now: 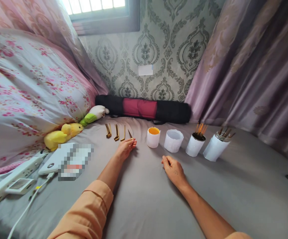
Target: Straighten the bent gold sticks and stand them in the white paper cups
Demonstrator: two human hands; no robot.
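Observation:
My left hand (126, 147) reaches forward across the grey sheet, its fingers pinched on a thin gold tool (130, 134) at the right end of a row of gold tools (115, 132). My right hand (173, 169) rests on the sheet with its fingers curled under, nothing visible in it. Just beyond it stand a white cup with an orange inside (153, 137), an empty white cup (173, 140), and two white cups (195, 143) (215, 146) holding several thin sticks.
A black and red roll bag (144, 109) lies along the wall. Yellow and green plush toys (64, 132), a white power bank (51, 162) and a power strip (9, 181) lie at left beside a floral duvet (22, 89). Curtains hang at right.

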